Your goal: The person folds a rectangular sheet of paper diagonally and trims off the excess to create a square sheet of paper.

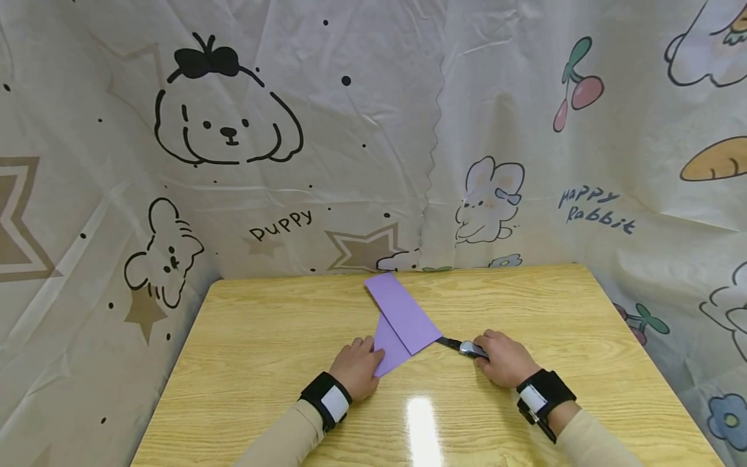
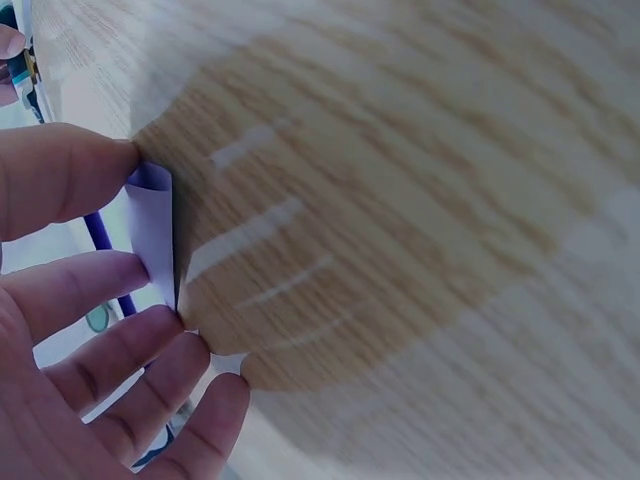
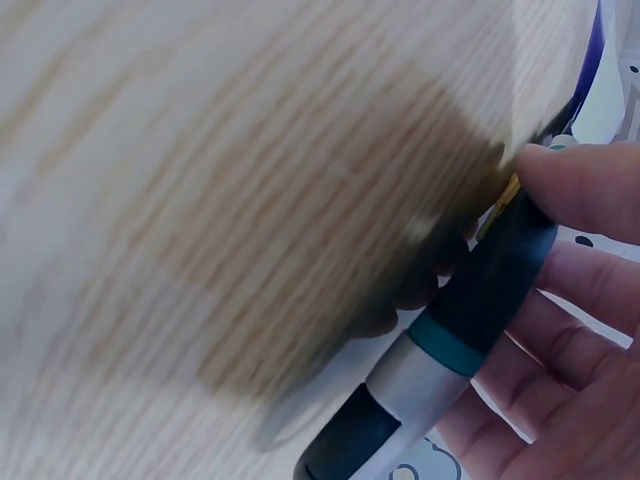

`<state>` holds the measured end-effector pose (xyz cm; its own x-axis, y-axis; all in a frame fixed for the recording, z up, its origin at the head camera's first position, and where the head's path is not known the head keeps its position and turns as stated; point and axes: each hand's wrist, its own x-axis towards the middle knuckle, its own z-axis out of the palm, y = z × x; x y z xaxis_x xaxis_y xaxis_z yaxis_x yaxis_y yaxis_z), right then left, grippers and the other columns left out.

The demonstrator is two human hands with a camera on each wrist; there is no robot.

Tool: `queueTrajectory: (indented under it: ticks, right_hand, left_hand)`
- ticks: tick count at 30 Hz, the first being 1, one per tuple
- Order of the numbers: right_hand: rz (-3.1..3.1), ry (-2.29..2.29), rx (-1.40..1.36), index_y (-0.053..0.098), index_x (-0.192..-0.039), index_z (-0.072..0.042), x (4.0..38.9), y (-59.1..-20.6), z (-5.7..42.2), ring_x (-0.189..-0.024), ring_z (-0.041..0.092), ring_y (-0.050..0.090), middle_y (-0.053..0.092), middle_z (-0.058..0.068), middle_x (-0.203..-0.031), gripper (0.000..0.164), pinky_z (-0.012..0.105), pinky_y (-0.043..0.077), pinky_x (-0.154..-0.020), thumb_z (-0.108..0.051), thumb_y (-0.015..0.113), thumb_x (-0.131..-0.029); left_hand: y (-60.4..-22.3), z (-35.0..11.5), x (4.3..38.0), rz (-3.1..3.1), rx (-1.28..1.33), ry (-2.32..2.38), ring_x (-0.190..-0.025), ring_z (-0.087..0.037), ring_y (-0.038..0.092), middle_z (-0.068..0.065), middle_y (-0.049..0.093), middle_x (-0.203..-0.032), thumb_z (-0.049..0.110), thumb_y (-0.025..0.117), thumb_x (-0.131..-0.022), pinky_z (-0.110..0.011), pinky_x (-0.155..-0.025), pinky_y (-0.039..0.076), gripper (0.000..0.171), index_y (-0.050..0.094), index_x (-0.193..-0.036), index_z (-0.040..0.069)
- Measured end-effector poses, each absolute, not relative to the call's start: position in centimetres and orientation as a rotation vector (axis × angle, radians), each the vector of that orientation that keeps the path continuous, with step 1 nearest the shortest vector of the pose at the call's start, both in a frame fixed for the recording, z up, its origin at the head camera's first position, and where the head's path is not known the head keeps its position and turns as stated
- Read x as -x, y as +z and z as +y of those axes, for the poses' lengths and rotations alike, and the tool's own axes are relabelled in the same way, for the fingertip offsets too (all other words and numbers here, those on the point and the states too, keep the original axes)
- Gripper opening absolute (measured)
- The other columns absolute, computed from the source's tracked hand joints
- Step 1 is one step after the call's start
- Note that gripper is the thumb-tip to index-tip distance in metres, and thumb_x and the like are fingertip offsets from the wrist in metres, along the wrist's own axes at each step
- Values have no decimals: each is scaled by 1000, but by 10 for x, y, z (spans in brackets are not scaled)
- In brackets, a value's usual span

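Observation:
A folded sheet of purple paper (image 1: 408,318) lies on the wooden table, one flap crossing over the other part. My left hand (image 1: 357,368) pinches its lower left corner; in the left wrist view the paper's folded edge (image 2: 152,225) shows between thumb and fingers. In my right hand (image 1: 506,358) is a utility knife (image 1: 471,349) with a dark handle. Its black front end meets the paper's right corner; the tip is hidden there. From the right wrist, the knife's handle (image 3: 450,345) shows a teal band and a silver section, with the thumb along it.
The wooden table (image 1: 262,337) carries a bright light reflection near its front. Behind it and along both sides hangs a pale cloth (image 1: 373,181) printed with cartoon animals, stars and words.

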<state>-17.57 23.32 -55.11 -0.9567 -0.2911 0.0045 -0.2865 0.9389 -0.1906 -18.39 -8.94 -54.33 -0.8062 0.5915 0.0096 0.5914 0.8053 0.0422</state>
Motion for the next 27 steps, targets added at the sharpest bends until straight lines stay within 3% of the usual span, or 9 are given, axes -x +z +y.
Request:
queueTrajectory:
  ticks: [6, 9, 13, 18, 27]
  right_hand:
    - [3066, -290, 463, 63, -100, -9, 175, -551, 234, -67, 9, 43, 49, -4, -80, 30, 26, 40, -57, -22, 70, -74]
    - [3069, -293, 465, 63, -100, -9, 174, -551, 235, -67, 9, 43, 50, -4, -79, 29, 27, 40, -57, -22, 70, -74]
    - [3076, -300, 457, 63, -99, -9, 173, -551, 236, -67, 9, 44, 50, -3, -80, 29, 27, 40, -58, -21, 70, -74]
    - [3071, -313, 494, 63, -100, -9, 173, -554, 235, -69, 9, 46, 52, -3, -82, 29, 27, 41, -59, -22, 69, -75]
    - [3086, -288, 472, 64, -100, -10, 174, -552, 238, -69, 9, 46, 52, -3, -83, 29, 27, 42, -60, -22, 70, -74]
  left_hand:
    - [-538, -82, 187, 3015, -974, 180, -79, -18, 47, -2, 51, -88, 31, 67, -71, -31, -62, 41, 40, 63, -107, 12]
    - [-537, -69, 188, 2996, -1060, 210, -98, -20, 50, -6, 53, -109, 37, 63, -76, -34, -79, 45, 50, 56, -120, 14]
    - [-540, -51, 184, 2896, -1186, 159, -122, -26, 38, -10, 39, -135, 45, 55, -82, -38, -97, 36, 58, 43, -133, 19]
    - [-545, -45, 180, 2831, -1150, 92, -125, -29, 35, -10, 34, -139, 54, 52, -80, -39, -97, 35, 65, 40, -135, 22]
    - [-551, -49, 184, 2810, -1158, 68, -127, -27, 33, -8, 35, -139, 53, 51, -81, -37, -100, 31, 62, 42, -134, 22]
